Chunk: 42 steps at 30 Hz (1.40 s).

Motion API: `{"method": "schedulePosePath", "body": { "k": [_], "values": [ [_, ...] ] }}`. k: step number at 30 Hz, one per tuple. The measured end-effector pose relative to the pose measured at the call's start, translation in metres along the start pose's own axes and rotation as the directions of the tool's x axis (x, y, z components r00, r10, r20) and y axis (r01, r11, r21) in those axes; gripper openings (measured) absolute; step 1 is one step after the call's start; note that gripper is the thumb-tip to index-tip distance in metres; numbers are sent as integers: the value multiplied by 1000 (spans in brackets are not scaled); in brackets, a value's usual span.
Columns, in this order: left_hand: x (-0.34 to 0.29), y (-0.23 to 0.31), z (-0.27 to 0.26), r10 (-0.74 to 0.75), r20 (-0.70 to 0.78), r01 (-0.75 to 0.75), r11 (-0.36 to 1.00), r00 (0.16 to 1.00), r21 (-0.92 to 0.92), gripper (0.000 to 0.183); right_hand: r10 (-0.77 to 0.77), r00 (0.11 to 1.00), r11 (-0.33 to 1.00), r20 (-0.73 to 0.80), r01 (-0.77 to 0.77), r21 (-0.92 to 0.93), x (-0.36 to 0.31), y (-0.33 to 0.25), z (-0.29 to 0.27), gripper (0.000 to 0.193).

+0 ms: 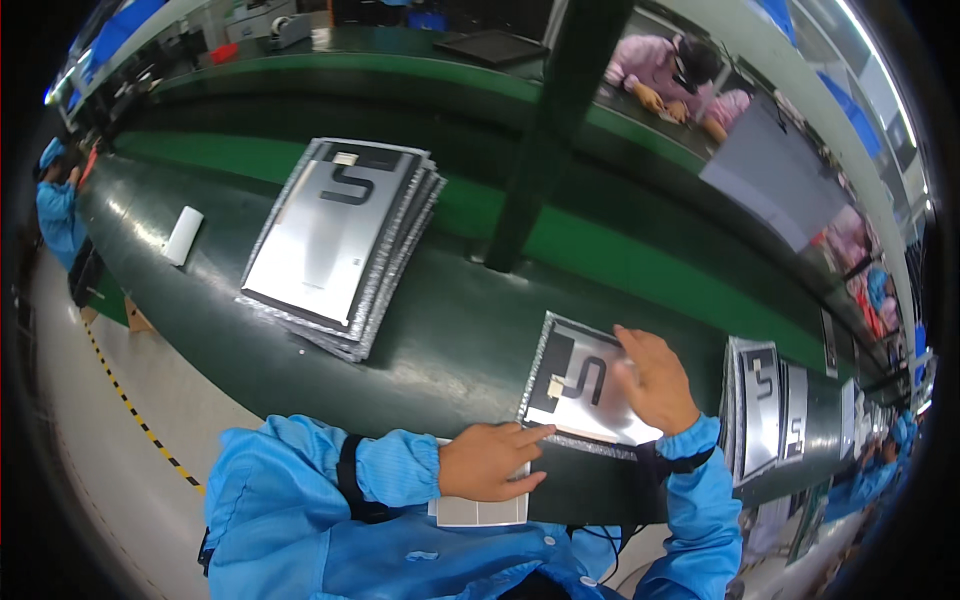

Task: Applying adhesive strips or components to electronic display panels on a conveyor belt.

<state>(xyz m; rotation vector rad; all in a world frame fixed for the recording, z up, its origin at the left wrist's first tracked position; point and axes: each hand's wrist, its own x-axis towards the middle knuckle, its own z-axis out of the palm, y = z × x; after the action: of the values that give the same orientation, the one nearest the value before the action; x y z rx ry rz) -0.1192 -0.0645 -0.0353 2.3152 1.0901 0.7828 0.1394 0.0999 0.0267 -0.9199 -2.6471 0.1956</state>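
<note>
A flat silver panel (572,415) with a black S-shaped strip and a small cream tab lies on the bench in front of me, on a silvery padded sheet. Stretched toward its lower left edge is my left hand (488,462), fingers apart, the index fingertip at the edge. Under that hand and wrist sits a pale sheet (482,510) with a grid of lines, partly covered. My right hand (655,385) is spread over the panel's right side, its thumb side blurred. Whether its palm touches the surface I cannot tell; no held object shows in either hand.
A tall stack of similar panels (320,240) with padded sheets between stands on the green bench (430,340) to the left. More panels (760,410) stand at the right. A white block (183,235) lies far left. A dark post (525,180) rises behind. Co-workers sit beyond.
</note>
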Motion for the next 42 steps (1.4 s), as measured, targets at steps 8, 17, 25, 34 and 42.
{"method": "schedulePosePath", "body": {
  "k": [8,17,25,34,42],
  "values": [
    [-4,0,10,37,-18,-37,999,999,0,28,337,786,925,519,-379,-27,47,45,-13,57],
    [-7,1,4,35,20,-29,970,999,-240,33,131,730,815,671,-465,346,76,-9,-89,36],
    [-9,-5,7,-3,44,14,966,999,-259,36,78,932,704,354,-303,642,177,-131,-113,31],
    [-2,-3,11,7,0,-7,912,1000,-410,33,259,900,-83,350,-340,937,280,-192,60,31],
    [-11,-1,11,-20,-33,5,911,999,-412,33,123,984,958,-130,-83,275,225,-190,35,35]
  ]
}}
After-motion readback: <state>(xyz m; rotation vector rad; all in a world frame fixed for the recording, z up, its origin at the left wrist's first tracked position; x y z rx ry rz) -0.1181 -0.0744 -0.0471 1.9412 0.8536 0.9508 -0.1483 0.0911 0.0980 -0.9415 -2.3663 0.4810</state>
